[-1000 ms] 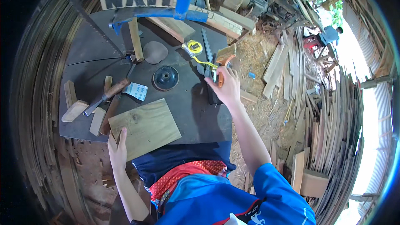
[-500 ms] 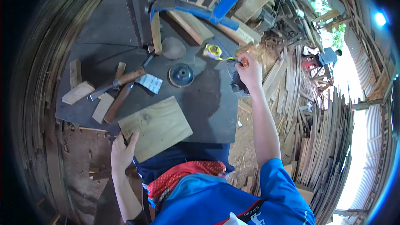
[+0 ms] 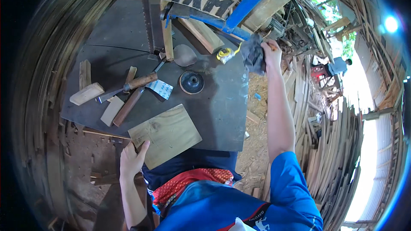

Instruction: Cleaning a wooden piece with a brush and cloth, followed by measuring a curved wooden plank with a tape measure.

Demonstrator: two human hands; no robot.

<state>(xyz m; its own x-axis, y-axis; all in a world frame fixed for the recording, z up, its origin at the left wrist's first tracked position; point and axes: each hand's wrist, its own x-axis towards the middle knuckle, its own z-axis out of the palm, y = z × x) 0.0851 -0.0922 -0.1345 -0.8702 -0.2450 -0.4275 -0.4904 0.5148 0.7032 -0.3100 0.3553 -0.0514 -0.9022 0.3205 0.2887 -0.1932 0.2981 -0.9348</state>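
Note:
My left hand (image 3: 132,159) grips the left lower corner of a flat rectangular wooden board (image 3: 166,134), thumb on top. The board lies tilted over the table's near edge, above my lap. My right hand (image 3: 272,55) is closed at the far right edge of the table. A dark, crumpled cloth-like bundle (image 3: 253,54), blurred by motion, hangs at its fingers. Something small and orange-brown (image 3: 272,47) shows between those fingers; its kind is unclear. Nearest to the bundle lies a yellow tape measure (image 3: 225,54).
On the dark table (image 3: 218,119) sit a round black disc (image 3: 191,82), a wooden-handled hammer-like tool (image 3: 143,81), a chisel-like tool (image 3: 128,108), sandpaper (image 3: 161,89) and wood blocks (image 3: 86,94). A blue frame (image 3: 201,19) crosses the far side. Timber strips (image 3: 325,145) stand at right.
My right hand has moved away and slightly right, and the dark bundle has risen from the table's edge with it. The tape's blade no longer stretches toward that hand. My left hand keeps the board.

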